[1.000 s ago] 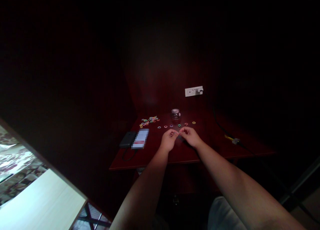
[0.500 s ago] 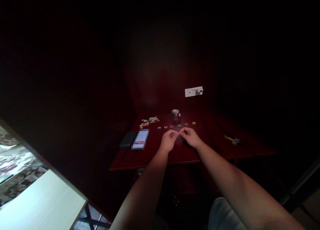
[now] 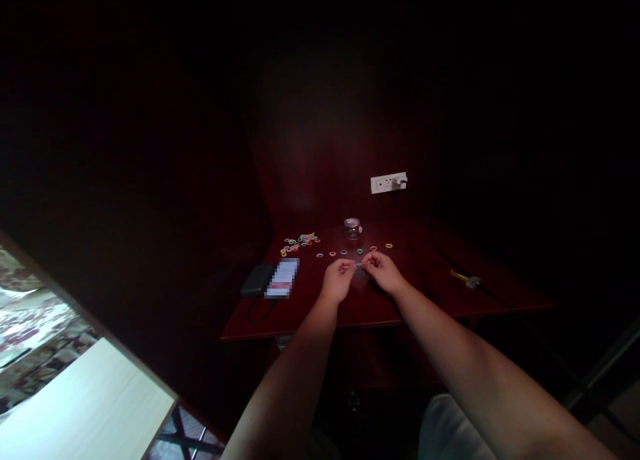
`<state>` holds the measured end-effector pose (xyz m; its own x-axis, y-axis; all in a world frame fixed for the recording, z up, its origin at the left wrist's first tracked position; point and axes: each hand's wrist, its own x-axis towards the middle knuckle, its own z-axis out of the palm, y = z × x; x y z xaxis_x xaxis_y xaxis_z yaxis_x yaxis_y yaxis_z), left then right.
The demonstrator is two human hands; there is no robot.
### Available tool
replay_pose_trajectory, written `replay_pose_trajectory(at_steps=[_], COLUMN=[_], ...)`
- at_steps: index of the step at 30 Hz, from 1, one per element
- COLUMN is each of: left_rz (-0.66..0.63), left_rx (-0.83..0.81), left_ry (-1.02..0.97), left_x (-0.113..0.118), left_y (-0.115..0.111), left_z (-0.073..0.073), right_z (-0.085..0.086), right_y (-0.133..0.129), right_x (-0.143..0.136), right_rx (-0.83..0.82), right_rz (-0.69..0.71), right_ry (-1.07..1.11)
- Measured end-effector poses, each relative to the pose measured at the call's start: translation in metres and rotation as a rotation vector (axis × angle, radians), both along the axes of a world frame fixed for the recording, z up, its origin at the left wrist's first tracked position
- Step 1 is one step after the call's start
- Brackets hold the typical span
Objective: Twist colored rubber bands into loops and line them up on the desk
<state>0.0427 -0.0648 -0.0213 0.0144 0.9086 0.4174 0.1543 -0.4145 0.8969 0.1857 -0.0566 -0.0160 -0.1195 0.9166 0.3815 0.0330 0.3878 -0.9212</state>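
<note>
Two hands [image 3: 339, 280] pinch one thin, perhaps rubbery, greenish band [image 3: 359, 265]

Can't ID greenish bit [image 3: 359, 265] btwn L hand [image 3: 339, 280] & R hand [image 3: 383, 273]: too sm. Can't read phone scrn [image 3: 283, 277]: pixelated.

The reddish desk [image 3: 300, 313] bears colored rings [image 3: 306, 239], a clear jar [image 3: 353, 231], phone [image 3: 283, 278] and black device [image 3: 257, 280].
</note>
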Motion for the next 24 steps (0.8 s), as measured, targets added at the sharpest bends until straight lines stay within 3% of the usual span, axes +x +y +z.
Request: replay_pose_trajectory(at_steps=[13,24], left_rz=[-0.038,0.046], left_rx=[-0.009,0.01], left_ry=[-0.006,0.084], left_x=[0.0006,0.0003], left_y=[-0.0024,-0.0002], left_z=[0.0018,-0.001], right_z=[-0.0004,0.0012], right_y=[-0.0016,-0.0033], right_x=[0.0014,-0.0005], right_rx=[0.026,0.046], right_rz=[0.044,0.02], right_ry=[-0.078,-0.118])
